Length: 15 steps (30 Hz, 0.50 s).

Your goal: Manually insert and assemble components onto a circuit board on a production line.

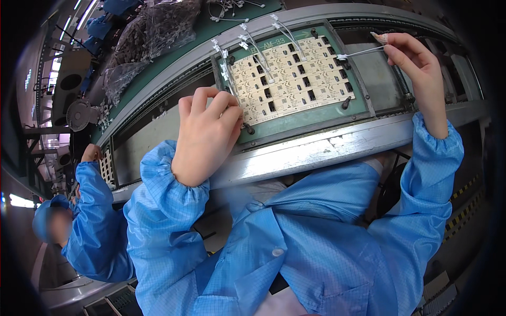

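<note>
A pale panel of circuit boards [295, 79] with black components lies in a green carrier [284, 126] in front of me. My left hand [205, 126] is at the panel's near left corner, its fingers curled down; whatever the fingertips hold is hidden. Up on the right, my right hand [419, 63] pinches a thin white cable [366, 51] between thumb and fingers. The cable's white connector [342, 57] is at the panel's right edge; I cannot tell whether it is plugged in. Other white cables [258, 52] lie across the panel's far and left parts.
The carrier sits on a conveyor with a metal rail [316, 150] along its near side. A coiled spring [401, 81] is under my right hand. Beyond are a clear plastic bag [153, 37] of parts and loose cables [232, 9]. A blue-clad co-worker [97, 221] works at the left.
</note>
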Each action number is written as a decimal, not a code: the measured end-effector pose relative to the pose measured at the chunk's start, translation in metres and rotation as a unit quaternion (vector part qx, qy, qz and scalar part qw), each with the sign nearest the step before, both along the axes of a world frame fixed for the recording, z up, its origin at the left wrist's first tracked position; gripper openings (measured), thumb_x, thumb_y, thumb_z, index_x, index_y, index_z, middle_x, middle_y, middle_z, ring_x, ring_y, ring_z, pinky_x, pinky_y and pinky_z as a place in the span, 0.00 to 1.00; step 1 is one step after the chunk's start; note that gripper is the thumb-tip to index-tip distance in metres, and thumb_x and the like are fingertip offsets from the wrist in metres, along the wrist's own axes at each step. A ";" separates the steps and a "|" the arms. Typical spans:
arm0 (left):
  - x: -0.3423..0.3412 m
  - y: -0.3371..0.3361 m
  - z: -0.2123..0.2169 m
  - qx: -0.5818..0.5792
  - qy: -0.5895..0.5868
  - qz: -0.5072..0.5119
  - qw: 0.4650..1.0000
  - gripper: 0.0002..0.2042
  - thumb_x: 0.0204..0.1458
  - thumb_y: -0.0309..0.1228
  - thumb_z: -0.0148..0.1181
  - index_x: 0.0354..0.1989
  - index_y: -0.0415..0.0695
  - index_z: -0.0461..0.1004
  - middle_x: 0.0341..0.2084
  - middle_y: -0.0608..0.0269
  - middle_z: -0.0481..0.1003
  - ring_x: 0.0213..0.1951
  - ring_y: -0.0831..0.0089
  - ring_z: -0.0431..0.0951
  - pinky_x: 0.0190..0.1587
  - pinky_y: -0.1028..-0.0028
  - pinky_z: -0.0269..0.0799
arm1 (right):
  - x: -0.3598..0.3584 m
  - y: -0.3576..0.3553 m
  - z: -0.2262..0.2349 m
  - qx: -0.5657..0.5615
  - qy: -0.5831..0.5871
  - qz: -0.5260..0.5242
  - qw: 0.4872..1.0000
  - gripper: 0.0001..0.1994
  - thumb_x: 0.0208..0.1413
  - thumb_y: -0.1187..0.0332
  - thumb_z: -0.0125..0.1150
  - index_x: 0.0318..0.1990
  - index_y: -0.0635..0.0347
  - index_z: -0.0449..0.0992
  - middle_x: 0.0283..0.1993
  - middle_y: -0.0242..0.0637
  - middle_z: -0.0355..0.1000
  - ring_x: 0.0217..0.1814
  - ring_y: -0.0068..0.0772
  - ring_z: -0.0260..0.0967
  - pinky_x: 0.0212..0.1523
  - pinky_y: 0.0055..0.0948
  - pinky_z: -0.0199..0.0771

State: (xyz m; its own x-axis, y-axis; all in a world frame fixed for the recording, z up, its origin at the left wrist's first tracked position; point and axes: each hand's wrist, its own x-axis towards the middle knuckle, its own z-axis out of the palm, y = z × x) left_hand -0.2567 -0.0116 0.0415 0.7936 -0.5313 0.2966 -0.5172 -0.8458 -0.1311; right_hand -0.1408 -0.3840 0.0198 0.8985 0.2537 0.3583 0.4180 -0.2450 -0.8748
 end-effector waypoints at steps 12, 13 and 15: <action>0.002 0.006 -0.001 -0.001 0.028 0.003 1.000 0.08 0.40 0.25 0.67 0.32 0.45 0.79 0.39 0.71 0.75 0.50 0.65 0.70 0.51 0.62 0.62 | -0.005 0.001 -0.015 0.040 0.084 0.019 0.995 0.14 0.62 0.69 0.61 0.53 0.62 0.79 0.40 0.27 0.76 0.38 0.15 0.68 0.45 0.18 0.69; 0.001 0.009 -0.001 -0.020 0.035 -0.010 0.999 0.09 0.39 0.24 0.65 0.33 0.45 0.80 0.41 0.71 0.75 0.51 0.64 0.70 0.51 0.62 0.62 | -0.003 0.001 -0.015 0.034 0.120 0.027 0.992 0.15 0.62 0.70 0.61 0.55 0.63 0.78 0.42 0.27 0.75 0.38 0.16 0.67 0.44 0.18 0.69; -0.003 0.015 0.002 -0.041 0.042 -0.024 0.998 0.11 0.39 0.22 0.64 0.34 0.45 0.80 0.42 0.70 0.75 0.51 0.62 0.69 0.51 0.61 0.62 | -0.004 0.005 -0.011 0.010 0.119 0.027 0.992 0.15 0.62 0.68 0.60 0.54 0.62 0.79 0.40 0.26 0.75 0.36 0.15 0.66 0.41 0.18 0.70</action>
State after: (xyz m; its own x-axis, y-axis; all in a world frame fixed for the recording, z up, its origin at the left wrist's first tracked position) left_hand -0.2598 0.0036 0.0435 0.7923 -0.5456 0.2732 -0.5631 -0.8262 -0.0173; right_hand -0.1448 -0.3789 0.0090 0.9432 0.2994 0.1436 0.2116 -0.2087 -0.9548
